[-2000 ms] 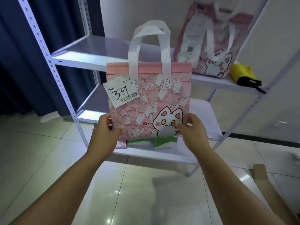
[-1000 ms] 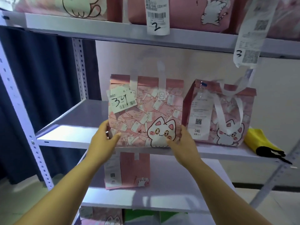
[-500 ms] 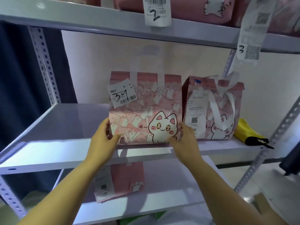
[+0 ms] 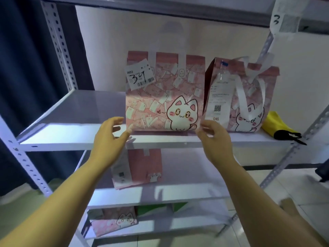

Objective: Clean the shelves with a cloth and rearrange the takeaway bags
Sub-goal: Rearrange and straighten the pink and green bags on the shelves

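Note:
A pink cat-print takeaway bag [image 4: 164, 97] with a label marked 34 stands upright on the white middle shelf [image 4: 74, 142]. My left hand [image 4: 109, 138] is open just off the bag's lower left corner, fingers apart, holding nothing. Just off its lower right corner, my right hand [image 4: 212, 138] is also open and empty. A second pink cat bag [image 4: 238, 97] with a long receipt stands directly to the right, almost touching the first. A yellow cloth [image 4: 275, 126] with a black part lies at the shelf's right end.
One pink bag [image 4: 140, 168] stands on the shelf below, and another pink bag [image 4: 114, 222] beside something green on the lowest shelf. The shelf above carries a hanging label marked 3 [image 4: 284, 18]. A perforated upright [image 4: 60, 45] and a dark blue curtain are on the left.
I lifted the bag marked 34 from down low up onto the middle shelf beside the other bag. Both hands have now come off it and opened.

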A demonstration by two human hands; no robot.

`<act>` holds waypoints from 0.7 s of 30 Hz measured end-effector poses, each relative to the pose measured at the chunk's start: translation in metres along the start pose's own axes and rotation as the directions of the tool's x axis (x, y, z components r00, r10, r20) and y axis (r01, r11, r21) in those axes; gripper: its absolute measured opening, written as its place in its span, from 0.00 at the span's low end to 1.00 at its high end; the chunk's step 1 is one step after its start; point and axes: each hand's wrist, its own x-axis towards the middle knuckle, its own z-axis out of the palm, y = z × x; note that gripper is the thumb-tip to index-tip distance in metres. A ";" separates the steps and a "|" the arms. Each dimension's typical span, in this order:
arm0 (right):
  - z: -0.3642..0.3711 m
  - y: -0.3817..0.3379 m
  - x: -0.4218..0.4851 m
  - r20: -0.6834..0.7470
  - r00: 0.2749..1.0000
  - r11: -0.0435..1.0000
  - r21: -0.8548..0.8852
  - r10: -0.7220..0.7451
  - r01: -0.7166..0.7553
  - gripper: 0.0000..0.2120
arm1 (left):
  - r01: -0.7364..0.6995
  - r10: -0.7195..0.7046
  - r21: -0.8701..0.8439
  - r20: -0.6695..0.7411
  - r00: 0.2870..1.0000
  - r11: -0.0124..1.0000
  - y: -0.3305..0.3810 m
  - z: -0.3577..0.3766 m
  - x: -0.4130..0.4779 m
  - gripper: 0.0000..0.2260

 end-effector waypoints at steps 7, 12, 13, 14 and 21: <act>-0.017 0.035 -0.048 0.250 0.968 1.000 -0.022 0.013 -0.007 0.06 | 0.102 -0.100 -0.019 0.060 0.993 0.995 -0.015 0.014 -0.086 0.11; -0.024 0.080 -0.087 0.471 0.879 0.995 -0.100 0.073 -0.029 0.07 | 0.241 -0.243 0.027 0.133 0.961 0.970 -0.036 0.044 -0.153 0.09; -0.024 0.090 -0.095 0.499 0.862 0.993 -0.109 0.090 -0.041 0.07 | 0.268 -0.270 0.035 0.151 0.951 0.963 -0.041 0.051 -0.166 0.09; -0.024 0.100 -0.102 0.524 0.844 0.991 -0.118 0.113 -0.059 0.07 | 0.293 -0.295 0.038 0.171 0.940 0.955 -0.045 0.057 -0.177 0.08; -0.005 0.184 -0.145 0.616 0.736 0.957 -0.230 0.282 -0.174 0.08 | 0.462 -0.471 0.098 0.254 0.845 0.882 -0.101 0.100 -0.241 0.07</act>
